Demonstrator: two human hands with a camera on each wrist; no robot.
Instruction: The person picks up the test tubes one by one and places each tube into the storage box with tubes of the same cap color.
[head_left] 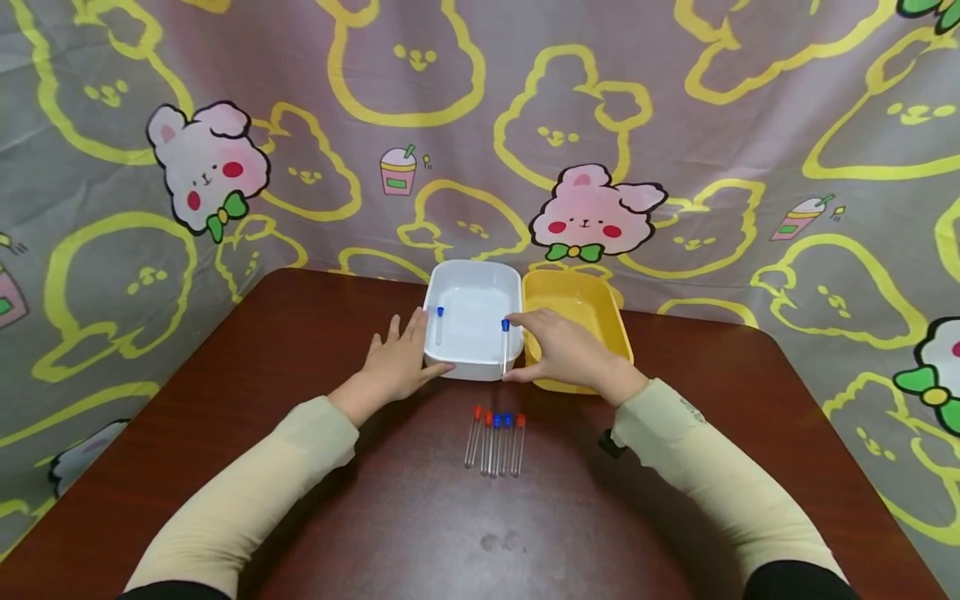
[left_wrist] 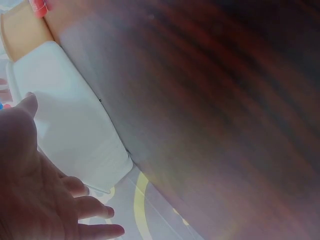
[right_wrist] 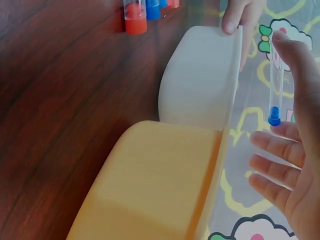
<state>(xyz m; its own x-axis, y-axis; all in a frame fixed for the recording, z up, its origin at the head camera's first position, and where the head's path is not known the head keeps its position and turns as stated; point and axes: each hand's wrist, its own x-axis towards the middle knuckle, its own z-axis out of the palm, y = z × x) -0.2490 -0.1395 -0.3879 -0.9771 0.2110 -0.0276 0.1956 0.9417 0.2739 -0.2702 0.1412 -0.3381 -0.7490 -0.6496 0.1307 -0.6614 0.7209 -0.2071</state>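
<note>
In the head view my right hand (head_left: 570, 350) pinches a clear test tube (head_left: 505, 354) with a blue cap over the right side of the white bin (head_left: 472, 369). The right wrist view shows this tube (right_wrist: 275, 85) held lengthwise, thumb at its clear end and index finger by the cap. My left hand (head_left: 393, 362) rests at the bin's left front corner, fingers spread and fairly straight, the thumb along the front rim. Inside the white bin is another blue-capped tube (head_left: 439, 323).
A yellow bin (head_left: 626, 337) stands right against the white one. Several tubes (head_left: 492, 446) with red and blue caps lie side by side on the brown table (head_left: 420, 517) in front of the bins. A patterned curtain (head_left: 465, 150) hangs behind the table.
</note>
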